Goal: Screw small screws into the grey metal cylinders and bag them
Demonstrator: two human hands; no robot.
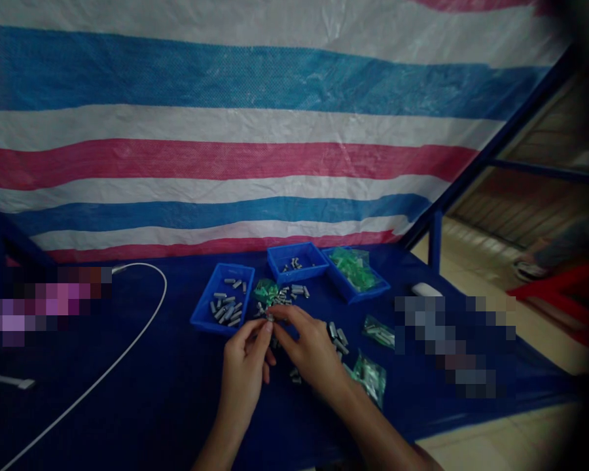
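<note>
My left hand [248, 353] and my right hand [302, 337] meet above the dark blue table, fingertips pinched together around a small metallic piece [269, 317], mostly covered by the fingers. Just beyond them lie loose small metal parts [287, 294] and a green plastic packet [266, 290]. To the left, a blue tray [196, 316] holds several short metal cylinders [226, 311]. More cylinders [338, 337] rest on the table by my right wrist.
Behind stand a blue tray [271, 267] with few metal parts and another [346, 291] full of green packets. Clear bags of parts [372, 378] lie at right. A white cable [142, 333] curves across the left. A striped tarp [226, 157] hangs behind the table.
</note>
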